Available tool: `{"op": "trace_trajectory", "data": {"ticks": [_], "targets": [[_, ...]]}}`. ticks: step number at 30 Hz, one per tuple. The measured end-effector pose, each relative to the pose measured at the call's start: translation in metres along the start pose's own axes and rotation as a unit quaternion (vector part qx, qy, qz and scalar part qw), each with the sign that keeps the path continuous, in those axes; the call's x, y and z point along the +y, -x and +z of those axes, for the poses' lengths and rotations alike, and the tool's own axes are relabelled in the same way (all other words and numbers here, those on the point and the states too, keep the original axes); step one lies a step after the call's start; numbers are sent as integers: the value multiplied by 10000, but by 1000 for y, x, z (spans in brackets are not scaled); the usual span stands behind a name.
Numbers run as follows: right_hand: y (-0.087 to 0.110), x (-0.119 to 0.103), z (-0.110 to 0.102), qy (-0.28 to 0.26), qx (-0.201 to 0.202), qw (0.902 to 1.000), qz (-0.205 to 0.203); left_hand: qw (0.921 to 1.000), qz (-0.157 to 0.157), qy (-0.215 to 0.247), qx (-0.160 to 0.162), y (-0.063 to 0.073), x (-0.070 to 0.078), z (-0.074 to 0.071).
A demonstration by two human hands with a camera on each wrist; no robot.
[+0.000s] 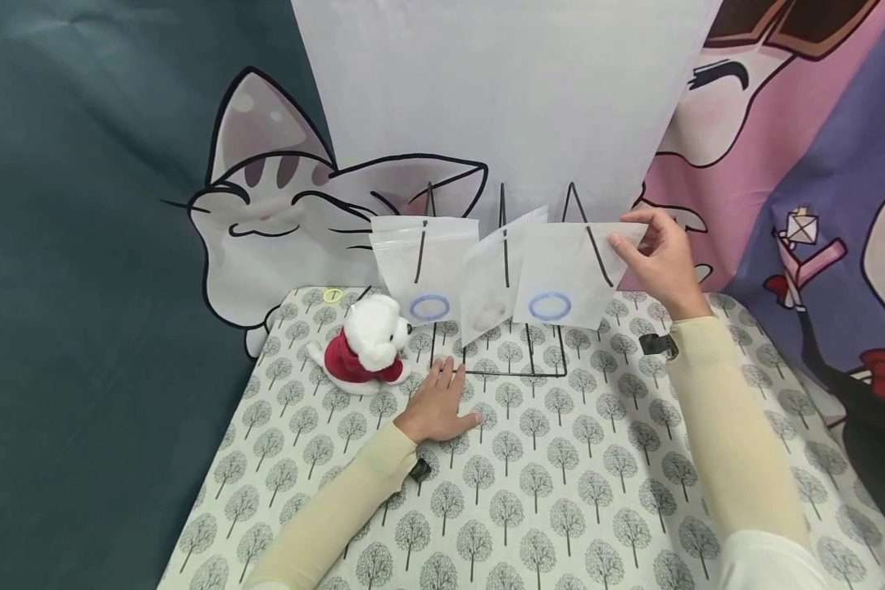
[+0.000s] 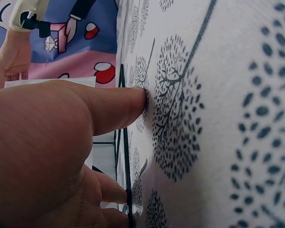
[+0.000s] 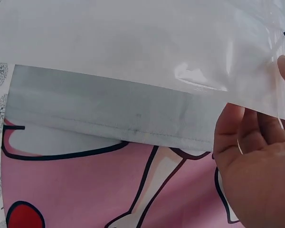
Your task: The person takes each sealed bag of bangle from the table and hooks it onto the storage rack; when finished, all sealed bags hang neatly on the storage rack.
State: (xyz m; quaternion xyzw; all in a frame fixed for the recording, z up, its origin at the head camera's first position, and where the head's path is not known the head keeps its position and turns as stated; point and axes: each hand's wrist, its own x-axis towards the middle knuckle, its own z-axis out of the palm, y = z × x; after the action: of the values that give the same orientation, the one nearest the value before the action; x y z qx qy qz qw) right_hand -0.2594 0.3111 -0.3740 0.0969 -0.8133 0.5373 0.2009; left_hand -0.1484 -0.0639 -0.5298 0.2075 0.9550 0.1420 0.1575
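Observation:
A black wire rack (image 1: pixel 516 374) stands on the table, with frosted zip bags hanging from its upright wires. My right hand (image 1: pixel 662 260) pinches the upper right corner of the rightmost bag (image 1: pixel 571 266); the right wrist view shows thumb and fingers on opposite sides of its clear edge (image 3: pixel 256 61). That bag carries a blue oval ring mark, as does the left bag (image 1: pixel 420 274). The middle bag (image 1: pixel 490 283) hangs at a slant. My left hand (image 1: pixel 435 406) lies palm down, fingers stretched, with fingertips at the front bar of the rack's base.
A white plush dog (image 1: pixel 376 328) in a red outfit sits left of the rack. A small yellow ring mark (image 1: pixel 333 295) lies near the back left edge. The tree-print tablecloth (image 1: pixel 531 508) covers the table; a cartoon-print curtain (image 1: pixel 52 328) hangs behind and beside it.

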Motion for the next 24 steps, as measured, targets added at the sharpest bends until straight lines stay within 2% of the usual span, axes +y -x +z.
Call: {"op": "trace_trajectory", "data": {"ticks": [3,7,12,15,19,24], "targets": [[6,4,-2,53,319,9995,-20,10000,-19,29,-79,0,2,-1],[19,1,-5,243,1011,9946,4,9999,-23,34,-110,-2,4,-1],[42,-24,-8,347,1619,9860,-179,10000,12,42,-80,-4,5,-3],[55,-26,-10,318,1683,9850,-216,10000,19,47,-45,-5,4,-4],[73,-18,-9,172,1496,9881,-307,9999,-13,36,124,-4,4,-3],[99,-18,-1,132,1145,9907,-722,9982,32,94,592,-3,5,-4]]}}
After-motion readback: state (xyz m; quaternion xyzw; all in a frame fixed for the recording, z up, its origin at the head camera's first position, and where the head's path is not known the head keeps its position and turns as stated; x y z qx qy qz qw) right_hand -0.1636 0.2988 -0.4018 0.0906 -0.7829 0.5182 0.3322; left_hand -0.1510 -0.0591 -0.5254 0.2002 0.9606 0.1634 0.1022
